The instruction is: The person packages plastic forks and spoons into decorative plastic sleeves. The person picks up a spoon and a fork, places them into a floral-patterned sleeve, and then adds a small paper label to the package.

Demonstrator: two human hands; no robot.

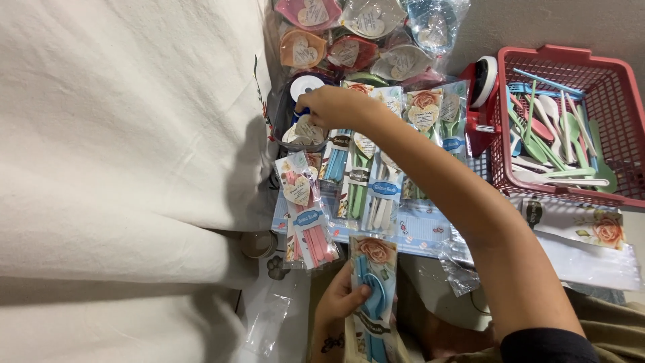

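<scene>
While the left hand (344, 296) grips a blue cutlery packet (373, 296), the right hand (330, 107) pinches heart tags (306, 131).

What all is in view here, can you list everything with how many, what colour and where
cutlery packs: several in a row, blue, green, white and pink, centre
blue cutlery pack: one, bottom centre, in the left hand
heart-tagged bags: a pile, pink, orange, clear, top centre
heart tags: a small stack, cream, under the right hand
ribbon spool: one, white, by the tags
basket: one, red, right
loose spoons and forks: many, green, white, pink, blue, in the basket
tape dispenser: one, red, left of the basket
cloth: one, white, left
left hand: grips the blue pack
right hand: fingers at the tags
</scene>
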